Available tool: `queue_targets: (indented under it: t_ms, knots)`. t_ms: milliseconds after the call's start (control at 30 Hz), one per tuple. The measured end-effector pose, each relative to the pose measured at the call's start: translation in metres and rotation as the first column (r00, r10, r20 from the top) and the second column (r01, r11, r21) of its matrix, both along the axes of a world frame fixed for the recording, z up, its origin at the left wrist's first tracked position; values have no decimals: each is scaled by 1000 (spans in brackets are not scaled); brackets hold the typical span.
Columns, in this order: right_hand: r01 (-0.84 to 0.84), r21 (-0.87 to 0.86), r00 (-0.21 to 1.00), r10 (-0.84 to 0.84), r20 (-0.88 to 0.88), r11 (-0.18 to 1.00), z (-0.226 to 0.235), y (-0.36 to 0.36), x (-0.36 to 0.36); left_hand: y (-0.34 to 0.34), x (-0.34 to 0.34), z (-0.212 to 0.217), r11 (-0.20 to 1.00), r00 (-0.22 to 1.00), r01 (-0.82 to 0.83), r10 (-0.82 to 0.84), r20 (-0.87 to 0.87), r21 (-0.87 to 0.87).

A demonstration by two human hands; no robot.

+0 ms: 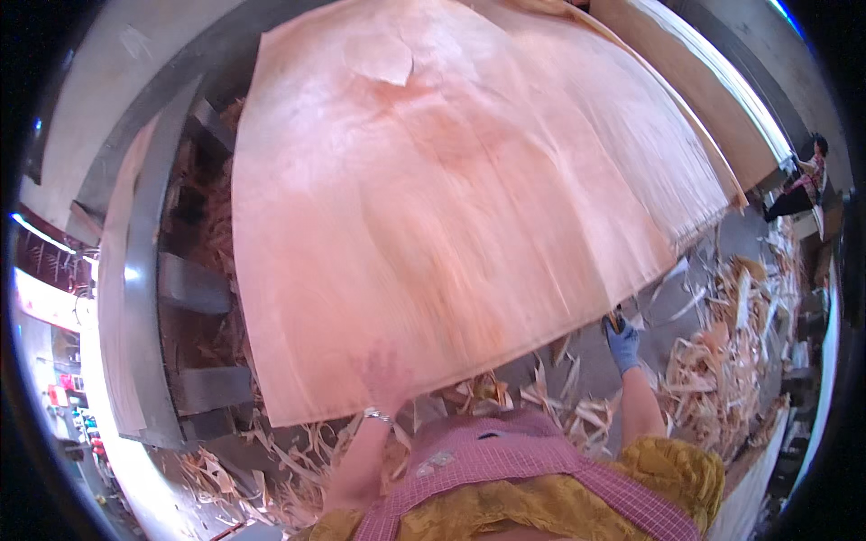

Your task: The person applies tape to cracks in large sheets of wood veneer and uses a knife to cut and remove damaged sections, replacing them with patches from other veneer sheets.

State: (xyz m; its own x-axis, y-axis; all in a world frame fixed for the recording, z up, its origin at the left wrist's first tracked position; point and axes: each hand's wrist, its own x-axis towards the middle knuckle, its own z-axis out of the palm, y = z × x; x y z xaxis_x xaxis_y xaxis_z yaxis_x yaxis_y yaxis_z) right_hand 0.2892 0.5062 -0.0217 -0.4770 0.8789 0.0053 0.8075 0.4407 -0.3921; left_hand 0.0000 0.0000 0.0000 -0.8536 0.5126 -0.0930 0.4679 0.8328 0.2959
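One large pale wood sheet (451, 198) spans 11 to 1 o'clock and reaches below the centre. Two hands are at its near edge: the bare left hand (386, 374), at 7 o'clock, slightly blurred, fingers spread wide over it; the blue-gloved right hand (623, 344), at 4 o'clock, fingers closed around one small dark tool (615, 319). One grey frame (144, 298) stands at 9 o'clock; one heap of wood strips (717, 365) flanks the right hand; one other person (806, 182) is near 3. More strips litter the grey floor (744, 239).
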Motion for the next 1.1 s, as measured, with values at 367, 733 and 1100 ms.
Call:
queue_targets:
  t_ms: [367,733,1100]
  knots:
    - [38,84,992,-28,-127,996,-18,63,98,52,-20,42,938,981,87,-22,192,-337]
    - [55,541,992,17,-128,839,25,273,183,76,-33,45,871,937,190,-23,349,-453]
    - [34,541,964,114,-238,840,127,366,18,89,-31,76,799,941,218,-19,338,-561]
